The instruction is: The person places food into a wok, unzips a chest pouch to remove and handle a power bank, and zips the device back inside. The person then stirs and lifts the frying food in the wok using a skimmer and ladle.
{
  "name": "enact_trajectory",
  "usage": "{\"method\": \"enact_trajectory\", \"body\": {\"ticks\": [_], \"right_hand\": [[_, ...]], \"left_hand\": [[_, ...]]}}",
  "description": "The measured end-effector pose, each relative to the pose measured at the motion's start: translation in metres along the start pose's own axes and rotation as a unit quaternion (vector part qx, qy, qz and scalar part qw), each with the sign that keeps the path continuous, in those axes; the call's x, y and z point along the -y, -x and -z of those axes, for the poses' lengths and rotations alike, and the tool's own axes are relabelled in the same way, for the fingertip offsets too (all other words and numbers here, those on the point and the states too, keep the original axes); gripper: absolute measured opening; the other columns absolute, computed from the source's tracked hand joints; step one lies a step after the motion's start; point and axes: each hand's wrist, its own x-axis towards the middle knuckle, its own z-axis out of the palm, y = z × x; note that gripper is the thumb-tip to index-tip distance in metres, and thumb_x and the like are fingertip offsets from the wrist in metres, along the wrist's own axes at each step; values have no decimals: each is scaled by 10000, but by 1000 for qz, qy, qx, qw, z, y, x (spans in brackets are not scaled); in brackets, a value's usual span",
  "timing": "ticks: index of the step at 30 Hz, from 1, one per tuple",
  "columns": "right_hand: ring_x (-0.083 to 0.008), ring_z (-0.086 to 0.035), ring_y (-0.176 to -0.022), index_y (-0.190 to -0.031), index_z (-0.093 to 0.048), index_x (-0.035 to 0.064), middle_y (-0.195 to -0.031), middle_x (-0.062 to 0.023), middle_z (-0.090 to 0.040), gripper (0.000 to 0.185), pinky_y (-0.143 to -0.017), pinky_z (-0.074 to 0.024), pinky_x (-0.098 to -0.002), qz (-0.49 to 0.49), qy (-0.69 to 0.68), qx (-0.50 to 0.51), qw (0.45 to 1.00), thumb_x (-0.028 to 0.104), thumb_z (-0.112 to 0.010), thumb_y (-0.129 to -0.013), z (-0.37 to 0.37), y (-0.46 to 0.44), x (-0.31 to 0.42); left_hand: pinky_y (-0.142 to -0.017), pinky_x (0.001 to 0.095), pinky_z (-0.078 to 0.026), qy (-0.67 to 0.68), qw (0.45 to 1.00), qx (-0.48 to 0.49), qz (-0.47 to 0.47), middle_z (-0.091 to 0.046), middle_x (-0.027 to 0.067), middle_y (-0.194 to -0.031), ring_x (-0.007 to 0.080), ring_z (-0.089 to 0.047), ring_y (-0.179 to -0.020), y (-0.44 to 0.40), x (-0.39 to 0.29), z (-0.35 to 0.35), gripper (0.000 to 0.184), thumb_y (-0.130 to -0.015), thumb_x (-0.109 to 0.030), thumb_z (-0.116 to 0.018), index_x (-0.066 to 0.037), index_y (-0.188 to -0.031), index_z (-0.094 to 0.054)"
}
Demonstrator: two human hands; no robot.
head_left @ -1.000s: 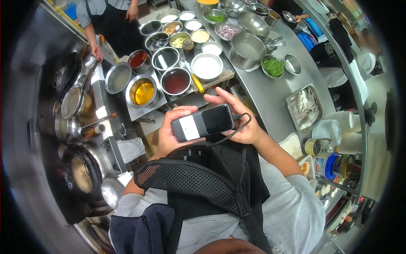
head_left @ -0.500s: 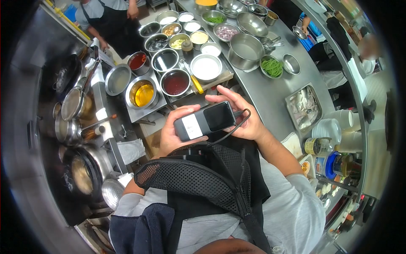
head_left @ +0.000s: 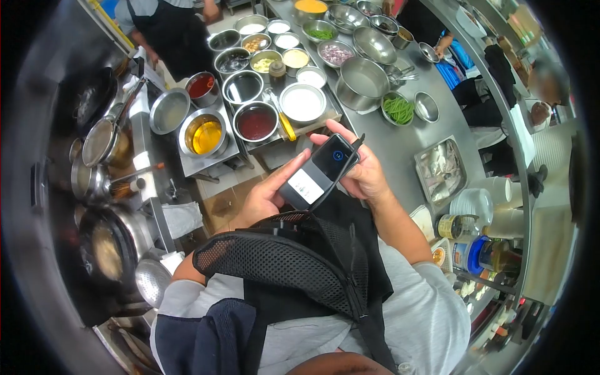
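A dark grey power bank with a white label is held between my two hands, above an open black mesh pouch. Its glossy screen shows a lit blue ring. My left hand grips the labelled lower end, thumb along the upper side. Around the screen end are the fingers of my right hand, closed on the power bank. A black cable runs from that end down across its side toward the pouch.
Sauce and ingredient pots, including dark red sauce and yellow oil, stand ahead. A steel counter at right bears green beans and a fish tray. Woks line the left. Other people stand nearby.
The power bank has turned to a steeper slant, its labelled end lower. Its screen, dark before, now shows a blue ring. The cable lies closer along its side.
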Motion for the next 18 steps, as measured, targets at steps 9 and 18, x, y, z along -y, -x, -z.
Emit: {"method": "enact_trajectory", "body": {"ticks": [9,18], "right_hand": [[-319,-525,-1410,-1637,-238,6,-1577,-303,-430,987,-1189,-410,-449,10,-20,7,1000,209,-840,-883,3,1,-4],[-300,-551,-1380,-1643,-230,13,-1558,-273,-458,1029,-1170,-428,-431,0,6,-4,1000,233,-862,-861,4,-1,-1]], "left_hand": [[-1225,402,-360,-3,1000,-10,12,-328,136,-1683,261,-358,-1529,2,0,-2,1042,-755,71,-882,-48,-1629,-327],[-1113,389,-513,11,999,-22,29,-400,140,-1626,253,-475,-1439,3,-2,3,965,-784,118,-837,-20,-1607,-354]]}}
